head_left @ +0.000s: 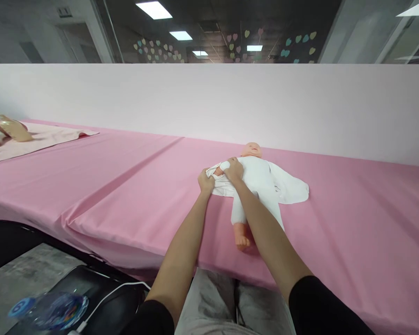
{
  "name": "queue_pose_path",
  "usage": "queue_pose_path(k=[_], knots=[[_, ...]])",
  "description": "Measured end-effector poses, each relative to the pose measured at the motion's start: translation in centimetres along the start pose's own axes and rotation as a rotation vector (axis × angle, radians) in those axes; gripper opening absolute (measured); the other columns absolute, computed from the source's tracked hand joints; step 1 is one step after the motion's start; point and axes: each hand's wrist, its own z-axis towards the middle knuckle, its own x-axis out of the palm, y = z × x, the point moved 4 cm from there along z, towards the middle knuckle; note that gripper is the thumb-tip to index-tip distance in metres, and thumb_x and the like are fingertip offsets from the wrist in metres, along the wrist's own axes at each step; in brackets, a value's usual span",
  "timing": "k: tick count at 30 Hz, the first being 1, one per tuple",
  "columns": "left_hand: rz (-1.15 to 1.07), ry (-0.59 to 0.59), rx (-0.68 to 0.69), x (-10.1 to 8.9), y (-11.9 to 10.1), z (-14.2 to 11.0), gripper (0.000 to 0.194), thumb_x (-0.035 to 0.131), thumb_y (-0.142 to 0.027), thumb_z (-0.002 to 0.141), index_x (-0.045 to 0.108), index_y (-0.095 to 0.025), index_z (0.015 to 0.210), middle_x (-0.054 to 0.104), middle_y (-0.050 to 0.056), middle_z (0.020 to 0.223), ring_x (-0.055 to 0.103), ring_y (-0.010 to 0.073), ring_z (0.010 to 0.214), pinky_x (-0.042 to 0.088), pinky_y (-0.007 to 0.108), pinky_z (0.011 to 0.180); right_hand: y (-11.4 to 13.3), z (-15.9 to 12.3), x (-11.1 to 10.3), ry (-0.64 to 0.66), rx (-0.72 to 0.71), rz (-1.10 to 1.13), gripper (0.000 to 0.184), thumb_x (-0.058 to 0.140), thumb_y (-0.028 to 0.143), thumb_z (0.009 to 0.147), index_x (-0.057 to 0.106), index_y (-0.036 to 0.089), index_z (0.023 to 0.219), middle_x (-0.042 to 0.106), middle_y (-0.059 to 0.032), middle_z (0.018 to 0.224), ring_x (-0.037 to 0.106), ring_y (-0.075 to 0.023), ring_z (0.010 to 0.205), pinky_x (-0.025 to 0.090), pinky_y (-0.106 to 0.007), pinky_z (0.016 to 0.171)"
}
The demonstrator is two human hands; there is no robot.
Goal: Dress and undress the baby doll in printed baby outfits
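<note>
Baby doll (259,176) lies face-up. Beside it, left hand (206,181) clutches white sleeve (224,187), right hand (234,170) grips its arm (219,171).

White wall (209,100), glass (209,51) above, ceiling lights (154,10), grey floor (31,265)

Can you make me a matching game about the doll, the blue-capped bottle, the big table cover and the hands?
1. Doll being dressed
2. Blue-capped bottle
3. Big table cover
4. Left hand and right hand

A. Pink
B. Gripping white cloth
C. Lying on its back
D. On the black seat

Pairs: 1-C, 2-D, 3-A, 4-B
</note>
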Motion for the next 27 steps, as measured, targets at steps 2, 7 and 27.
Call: queue_pose_path(k=[2,7,27], knots=[[-0.036,0.011,-0.002,0.2,0.1,0.0,0.044,0.049,-0.003,0.063,0.064,-0.017,0.102,0.071,0.005,0.095,0.063,0.0212,0.092,0.047,0.029,0.082,-0.2,0.1,0.1,-0.007,0.003,0.021,0.035,0.049,0.008,0.071,0.063,0.019,0.101,0.059,-0.0048,0.114,0.059,-0.0194,0.095,0.046,-0.030,0.083],[-0.150,0.011,-0.052,0.5,0.8,0.4,0.049,0.050,-0.003,0.060,0.063,-0.017,0.106,0.070,0.005,0.099,0.063,0.0206,0.094,0.048,0.028,0.084,-0.7,0.6,0.3,-0.029,0.014,0.092,0.038,0.049,0.010,0.069,0.063,0.019,0.103,0.060,-0.0062,0.114,0.058,-0.0207,0.098,0.045,-0.031,0.087],[0.214,-0.076,0.104,0.1,-2.3,-1.3,0.017,0.048,-0.027,0.083,0.055,-0.016,0.095,0.062,0.009,0.088,0.058,0.0248,0.091,0.041,0.034,0.082,0.9,0.0,0.4,0.046,-0.005,0.073,0.034,0.053,0.023,0.075,0.059,0.020,0.108,0.057,-0.0068,0.113,0.055,-0.0217,0.101,0.043,-0.031,0.086]])
